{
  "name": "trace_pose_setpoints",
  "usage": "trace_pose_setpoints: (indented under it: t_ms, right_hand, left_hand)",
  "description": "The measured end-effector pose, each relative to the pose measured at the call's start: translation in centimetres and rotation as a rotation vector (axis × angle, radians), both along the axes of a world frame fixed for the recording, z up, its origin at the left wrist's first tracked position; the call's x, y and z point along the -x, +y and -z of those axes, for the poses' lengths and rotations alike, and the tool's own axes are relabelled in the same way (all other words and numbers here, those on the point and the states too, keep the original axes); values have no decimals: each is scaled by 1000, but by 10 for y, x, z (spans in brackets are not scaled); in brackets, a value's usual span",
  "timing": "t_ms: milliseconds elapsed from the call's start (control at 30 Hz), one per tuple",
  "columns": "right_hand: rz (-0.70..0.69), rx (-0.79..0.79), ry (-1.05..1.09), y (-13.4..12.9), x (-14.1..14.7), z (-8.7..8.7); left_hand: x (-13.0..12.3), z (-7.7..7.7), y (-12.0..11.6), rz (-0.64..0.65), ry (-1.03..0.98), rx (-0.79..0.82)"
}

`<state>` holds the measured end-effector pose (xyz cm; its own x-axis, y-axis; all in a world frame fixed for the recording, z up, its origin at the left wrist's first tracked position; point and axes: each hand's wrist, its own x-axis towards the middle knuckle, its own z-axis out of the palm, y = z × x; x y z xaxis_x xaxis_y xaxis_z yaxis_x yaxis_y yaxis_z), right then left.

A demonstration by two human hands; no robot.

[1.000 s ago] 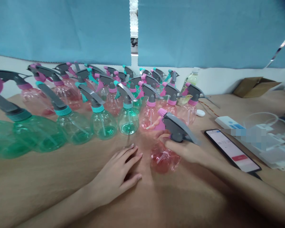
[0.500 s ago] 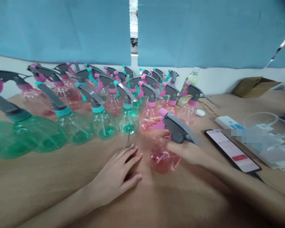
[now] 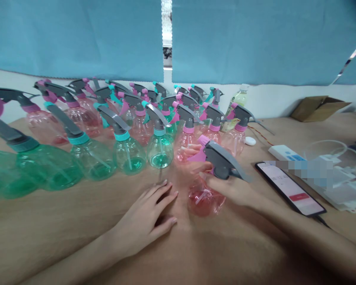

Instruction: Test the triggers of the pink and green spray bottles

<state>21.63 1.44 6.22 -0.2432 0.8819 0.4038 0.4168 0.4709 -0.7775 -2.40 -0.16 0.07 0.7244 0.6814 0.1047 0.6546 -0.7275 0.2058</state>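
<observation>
My right hand is wrapped round the neck of a pink spray bottle with a grey and pink trigger head. This bottle stands on the table with a little pink liquid in it. My left hand lies on the wooden tabletop just left of that bottle, its fingers apart and nothing in it. Beyond the left hand stand a green spray bottle and another green one. Behind my right hand is a pink spray bottle, one of several in rows.
A phone lies to the right beside a white power strip with plugs and cables. Farther back are a brown cardboard box, a small white cap and a labelled bottle. Blue curtains hang behind the table.
</observation>
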Motion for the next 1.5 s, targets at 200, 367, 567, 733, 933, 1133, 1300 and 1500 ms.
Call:
trace_pose_setpoints:
  t_ms: [200, 367, 567, 733, 933, 1133, 1300, 1500]
  right_hand:
    - [-8, 11, 29, 0, 1, 0]
    - [-13, -2, 71, 1, 3, -2]
    - [-42, 36, 108, 4, 4, 2]
    - [-50, 67, 116, 4, 4, 4]
    - [-44, 45, 165, 3, 1, 8]
    - [6, -24, 74, 2, 0, 6]
    - [8, -15, 77, 0, 1, 3]
    - [22, 3, 47, 1, 2, 2]
  left_hand:
    - [0, 0, 1, 0, -8, 1]
    - [0, 0, 0, -1, 0, 1]
    - [-1, 0, 1, 1, 6, -3]
    - [-1, 1, 1, 2, -4, -1]
    - [0, 0, 0, -2, 8, -6]
    - [0, -1, 0, 2, -3, 0]
    - [-1, -1, -1, -4, 2, -1]
    - [-1, -1, 0, -2, 7, 6]
